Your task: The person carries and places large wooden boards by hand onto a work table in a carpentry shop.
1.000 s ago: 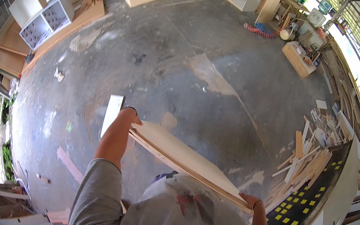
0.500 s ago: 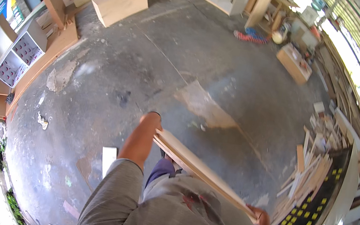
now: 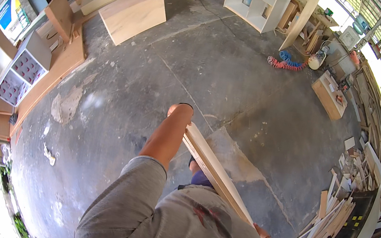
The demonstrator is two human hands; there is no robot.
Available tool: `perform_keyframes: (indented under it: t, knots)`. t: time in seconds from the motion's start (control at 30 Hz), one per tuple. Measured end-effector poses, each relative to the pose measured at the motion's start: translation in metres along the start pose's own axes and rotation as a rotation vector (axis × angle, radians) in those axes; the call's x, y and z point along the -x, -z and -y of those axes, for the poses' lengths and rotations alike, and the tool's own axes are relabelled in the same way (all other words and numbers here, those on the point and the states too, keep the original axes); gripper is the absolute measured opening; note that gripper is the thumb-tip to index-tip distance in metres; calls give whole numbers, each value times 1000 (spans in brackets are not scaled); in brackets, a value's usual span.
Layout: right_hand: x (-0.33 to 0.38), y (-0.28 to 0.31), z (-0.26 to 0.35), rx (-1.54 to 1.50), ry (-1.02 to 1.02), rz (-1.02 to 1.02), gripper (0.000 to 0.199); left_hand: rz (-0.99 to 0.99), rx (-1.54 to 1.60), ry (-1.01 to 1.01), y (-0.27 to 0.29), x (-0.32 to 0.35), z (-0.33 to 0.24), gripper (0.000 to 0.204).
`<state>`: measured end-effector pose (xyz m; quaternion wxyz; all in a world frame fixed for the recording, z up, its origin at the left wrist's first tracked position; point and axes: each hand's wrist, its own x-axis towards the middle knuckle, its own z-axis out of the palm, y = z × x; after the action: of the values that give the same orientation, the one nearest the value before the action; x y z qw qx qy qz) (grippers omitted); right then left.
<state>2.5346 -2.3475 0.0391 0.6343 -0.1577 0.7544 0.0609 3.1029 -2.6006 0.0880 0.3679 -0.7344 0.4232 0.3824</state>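
The left grip is closed on the far end of a pale wooden panel, though the forearm hides part of its fingers. The right grip pinches the near end, low on the right, with only part of that hand showing. The panel hangs between the two hands in front of the person's grey shirt, above the concrete floor, slanting from upper left to lower right with a layered long edge facing left. A purple-clad leg shows just beside it. To the right, wood offcuts lie heaped next to a black strip dotted with yellow squares. Farther off stand a plywood box, a white shelf unit and, at left, a white cabinet with patterned compartments. A red and blue coiled hose lies near a low wooden box bearing tools.
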Motion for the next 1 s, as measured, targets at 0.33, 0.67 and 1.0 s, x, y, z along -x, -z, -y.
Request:
perform_keyframes:
  t: [0.33, 0.67, 1.0]
  knots:
    - [-82, -6, 264, 128, -123, 28, 68, 132, 52, 37, 205, -137, 80, 52]
    - [-29, -140, 565, 138, -107, -39, 50, 132, 77, 67, 440, -281, 138, 54]
    - [-35, -265, 814, 72, -13, -55, 62, 31, 2, 59, 712, -406, 187, 58]
